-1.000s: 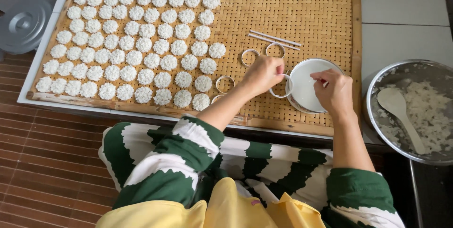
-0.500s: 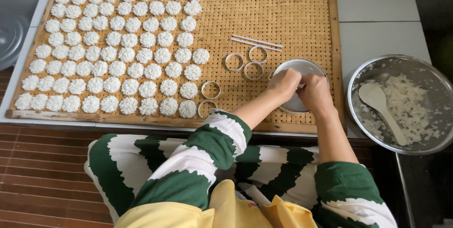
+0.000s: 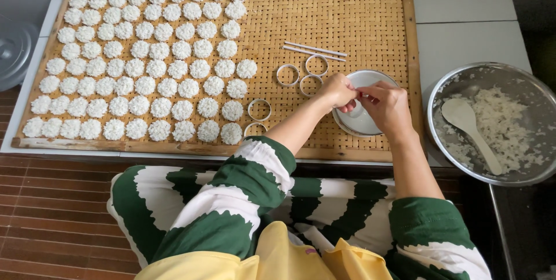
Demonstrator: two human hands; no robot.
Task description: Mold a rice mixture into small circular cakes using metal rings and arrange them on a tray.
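Note:
My left hand (image 3: 337, 91) and my right hand (image 3: 387, 106) meet fingertip to fingertip over a small white bowl (image 3: 354, 122) on a woven bamboo tray (image 3: 359, 19). Both pinch a thin metal ring between them, mostly hidden by the fingers. Several more metal rings lie empty on the tray, one to the left of the bowl (image 3: 288, 75) and another near the front edge (image 3: 259, 109). Several rows of round white rice cakes (image 3: 145, 66) fill the tray's left half. Two thin white sticks (image 3: 315, 51) lie behind the rings.
A metal basin (image 3: 440, 92) with loose cooked rice (image 3: 512, 123) and a pale paddle spoon (image 3: 472, 129) stands right of the tray. A metal lid (image 3: 14, 48) lies at far left. White tiles (image 3: 463, 8) lie behind, brown floor tiles (image 3: 52, 216) in front.
My left hand carried a ring from beside the bowl to over it. My right hand came in from the bowl's right rim, and the two now touch.

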